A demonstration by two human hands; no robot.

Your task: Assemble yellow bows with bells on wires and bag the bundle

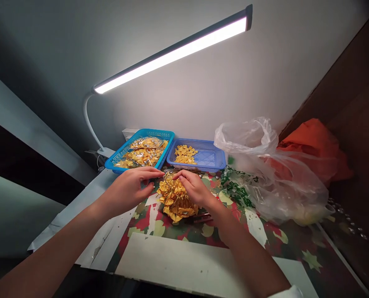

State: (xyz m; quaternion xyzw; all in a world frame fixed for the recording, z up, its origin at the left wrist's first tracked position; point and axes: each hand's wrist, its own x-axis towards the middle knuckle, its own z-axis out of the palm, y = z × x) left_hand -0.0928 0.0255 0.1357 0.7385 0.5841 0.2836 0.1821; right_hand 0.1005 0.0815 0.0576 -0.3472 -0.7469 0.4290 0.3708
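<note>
A dense bunch of shiny gold petal-like pieces (178,203) with thin gold wires lies on the patterned table cover. My left hand (134,186) is at its upper left, palm turned inward, with the fingertips brought to the top edge of the bunch. My right hand (195,188) comes in from the right over the bunch, thumb and forefinger pinched together above it. Whatever thin thing sits at the fingertips of either hand is too small to make out. The two sets of fingertips are close but apart.
Behind are a teal basket (168,134) with bagged gold pieces and a blue basket (211,159) with loose gold pieces (186,154). Clear plastic bags (274,182) and an orange bag (314,145) crowd the right. A lit lamp (174,54) hangs above; white board (178,256) lies in front.
</note>
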